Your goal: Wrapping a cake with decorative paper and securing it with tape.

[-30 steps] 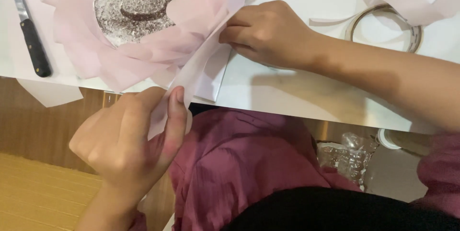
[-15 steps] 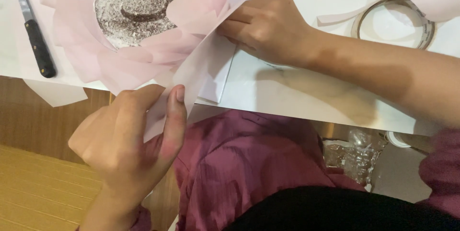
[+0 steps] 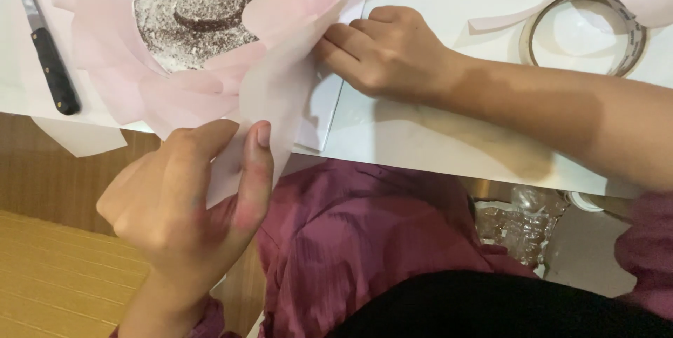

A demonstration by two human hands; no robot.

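Observation:
A translucent pale pink paper sheet [image 3: 277, 92] hangs off the front edge of the white table [image 3: 420, 134]. My left hand [image 3: 186, 205] pinches its lower end between thumb and fingers, below the table edge. My right hand [image 3: 382, 50] rests on the table with its fingertips pressing the sheet's upper end. Behind the sheet lies a ring of pink paper petals [image 3: 133, 78] around a round brown crumbly patch dusted with white [image 3: 193, 8].
A black-handled knife [image 3: 45, 54] lies at the left. A roll of clear tape [image 3: 585, 29] sits at the right with a pink paper strip [image 3: 512, 19] by it. Below are my maroon clothing [image 3: 364, 240], a wooden floor [image 3: 49, 275] and crumpled plastic [image 3: 515, 222].
The view has shifted so that everything sits a little lower and further right in the frame. Both hands keep their hold on the sheet, which is drawn slightly tauter.

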